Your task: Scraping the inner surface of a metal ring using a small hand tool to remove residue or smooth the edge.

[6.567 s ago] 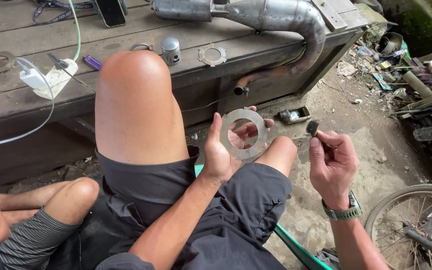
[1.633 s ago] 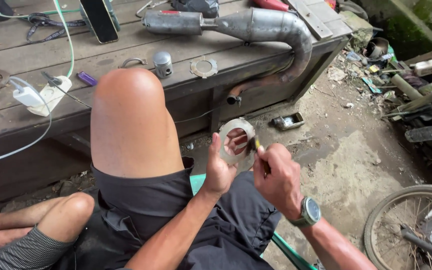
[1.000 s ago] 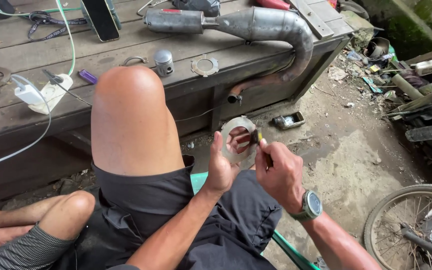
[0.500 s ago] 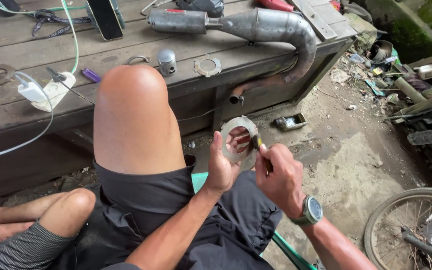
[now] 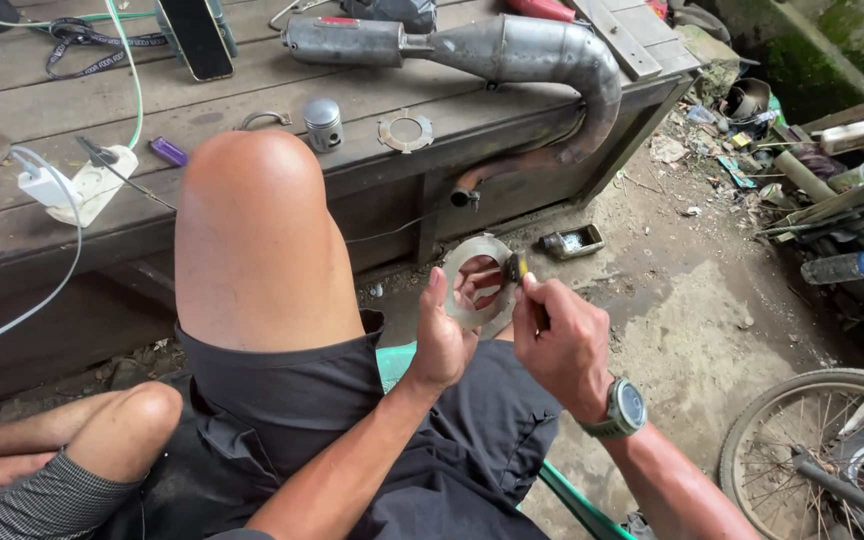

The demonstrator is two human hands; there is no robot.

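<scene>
Flat grey ring gasket (image 5: 479, 283) being held upright by left hand (image 5: 444, 335), above lap, in front of wooden worktop (image 5: 72, 225). Small yellow-tipped tool (image 5: 518, 270) being clenched in right hand (image 5: 562, 345), tip being pressed at ring's inner edge. Risk judged: thin ring being bent or torn if too much force is applied; tool tip slipping toward left fingers. Tool shaft being hidden inside fist, kind not determinable. Ring's lower rim being covered by fingers. Exhaust pipe (image 5: 512, 50) being left on worktop.

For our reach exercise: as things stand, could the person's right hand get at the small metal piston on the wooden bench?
Probably not directly: the right hand grips a small tool, and the raised knee partly blocks the piston.
</scene>
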